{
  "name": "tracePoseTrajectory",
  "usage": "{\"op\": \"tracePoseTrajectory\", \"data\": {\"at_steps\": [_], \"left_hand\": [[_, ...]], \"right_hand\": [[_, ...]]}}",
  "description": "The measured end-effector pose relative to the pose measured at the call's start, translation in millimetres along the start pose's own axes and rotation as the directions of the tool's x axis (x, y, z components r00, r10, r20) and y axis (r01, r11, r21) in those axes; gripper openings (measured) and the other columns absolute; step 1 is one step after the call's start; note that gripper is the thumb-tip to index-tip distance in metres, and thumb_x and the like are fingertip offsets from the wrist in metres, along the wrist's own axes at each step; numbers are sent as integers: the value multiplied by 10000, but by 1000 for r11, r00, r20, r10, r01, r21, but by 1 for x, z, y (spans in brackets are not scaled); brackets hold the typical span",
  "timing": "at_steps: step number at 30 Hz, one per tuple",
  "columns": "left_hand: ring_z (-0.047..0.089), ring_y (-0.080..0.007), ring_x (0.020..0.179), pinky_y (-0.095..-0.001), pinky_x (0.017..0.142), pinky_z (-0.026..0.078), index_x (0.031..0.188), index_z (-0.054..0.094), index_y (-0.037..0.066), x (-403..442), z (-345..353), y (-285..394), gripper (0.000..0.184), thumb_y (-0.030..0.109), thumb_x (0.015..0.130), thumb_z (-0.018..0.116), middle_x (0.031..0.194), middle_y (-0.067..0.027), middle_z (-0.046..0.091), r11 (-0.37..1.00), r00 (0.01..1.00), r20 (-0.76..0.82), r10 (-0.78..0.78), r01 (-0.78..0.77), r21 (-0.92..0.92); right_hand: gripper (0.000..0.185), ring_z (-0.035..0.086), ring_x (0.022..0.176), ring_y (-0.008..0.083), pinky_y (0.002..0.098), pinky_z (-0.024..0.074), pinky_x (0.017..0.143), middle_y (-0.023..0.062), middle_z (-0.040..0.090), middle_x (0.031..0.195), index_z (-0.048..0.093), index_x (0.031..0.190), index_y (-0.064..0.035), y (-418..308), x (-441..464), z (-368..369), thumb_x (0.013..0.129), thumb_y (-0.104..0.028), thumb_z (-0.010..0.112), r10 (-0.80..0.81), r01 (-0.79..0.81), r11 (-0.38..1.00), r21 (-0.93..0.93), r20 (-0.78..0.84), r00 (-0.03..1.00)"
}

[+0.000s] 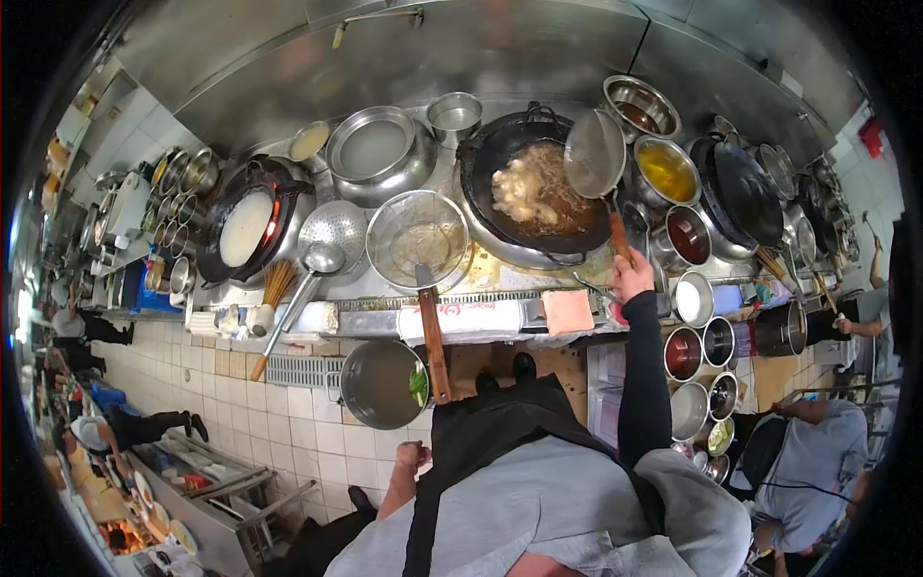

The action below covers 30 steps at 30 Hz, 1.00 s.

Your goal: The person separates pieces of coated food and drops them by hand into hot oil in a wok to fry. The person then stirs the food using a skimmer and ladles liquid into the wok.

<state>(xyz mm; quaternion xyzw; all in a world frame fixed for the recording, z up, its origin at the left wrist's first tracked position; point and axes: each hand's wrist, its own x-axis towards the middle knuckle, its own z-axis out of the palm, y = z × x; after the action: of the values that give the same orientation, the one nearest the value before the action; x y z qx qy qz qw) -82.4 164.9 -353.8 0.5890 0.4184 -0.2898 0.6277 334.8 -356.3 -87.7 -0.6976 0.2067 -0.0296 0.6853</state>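
My right hand is closed round the wooden handle of a mesh skimmer. The skimmer's round head is over the right rim of a black wok. Pale, clumped food lies in bubbling brown liquid in that wok. My left hand hangs low by my side with its fingers curled, and nothing shows in it. Near it stands a deep pot with a green leaf at its rim. A wire strainer with a wooden handle rests on the range, its handle pointing towards me.
Left of the strainer lie a perforated ladle and a wok with white liquid and flame beside it. Bowls of yellow oil and red sauce stand at the right. Another person is at the lower right.
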Motion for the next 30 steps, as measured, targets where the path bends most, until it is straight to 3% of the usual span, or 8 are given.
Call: {"op": "tracePoseTrajectory", "data": {"at_steps": [1,4,6,8,11,18,22,30], "left_hand": [[639,-231,589,-347,516,547,927,611,-22,-7,1,12,172,121,975,528,720,-119,640,967,987,-15,-160,154,-202],[668,-236,646,-356,548,575,965,601,-21,-5,4,25,158,116,974,524,772,-127,657,941,984,-121,-130,84,-328],[670,-230,648,-360,557,585,980,600,-24,-12,9,39,165,125,978,529,779,-124,659,938,977,-187,-107,37,-344],[671,-226,651,-359,546,577,980,608,-20,-13,13,38,165,131,977,540,776,-122,665,937,976,-185,-115,44,-348],[667,-222,640,-357,529,563,974,623,-10,-16,14,30,168,143,976,553,766,-120,673,958,981,-110,-160,128,-255],[648,-228,601,-352,533,554,961,622,-23,-16,6,11,174,123,978,530,744,-118,669,985,999,-22,38,-33,169],[650,-227,607,-350,545,559,970,610,-28,5,-4,-4,163,104,977,515,753,-122,665,937,995,-7,-104,96,-336],[659,-231,634,-360,577,579,973,602,-23,-19,4,10,147,105,971,530,746,-116,655,959,980,-77,-181,159,-236]], "right_hand": [[382,434,452,92,260,325,382,-5,521,673,552,1321,-43,7,1,-5,962,-159,615,-115,102,978,-183,-59,992],[286,445,442,127,294,360,389,0,497,617,622,1204,-38,35,-1,-20,935,-134,600,-430,306,782,-543,-114,895],[228,443,442,122,291,353,382,2,503,624,626,1143,-51,91,10,-28,934,-139,601,-339,273,840,-468,-61,939],[165,447,451,103,279,330,365,0,505,634,595,1066,-69,43,-32,-2,930,-163,605,149,-153,978,-145,-40,988],[119,376,430,92,249,263,336,53,519,698,473,979,-98,24,-32,18,966,-132,586,421,-474,860,187,264,868],[107,336,490,37,183,230,338,23,482,765,437,1000,-119,19,-16,15,1025,-161,532,423,-676,660,328,582,695],[110,340,486,39,180,228,337,22,481,782,443,1031,-102,-3,-43,-14,1033,-181,521,382,-609,755,243,592,709],[75,356,450,50,212,196,331,22,506,713,479,1032,-95,-5,-47,-2,1000,-129,538,340,-441,870,218,382,859]]}}
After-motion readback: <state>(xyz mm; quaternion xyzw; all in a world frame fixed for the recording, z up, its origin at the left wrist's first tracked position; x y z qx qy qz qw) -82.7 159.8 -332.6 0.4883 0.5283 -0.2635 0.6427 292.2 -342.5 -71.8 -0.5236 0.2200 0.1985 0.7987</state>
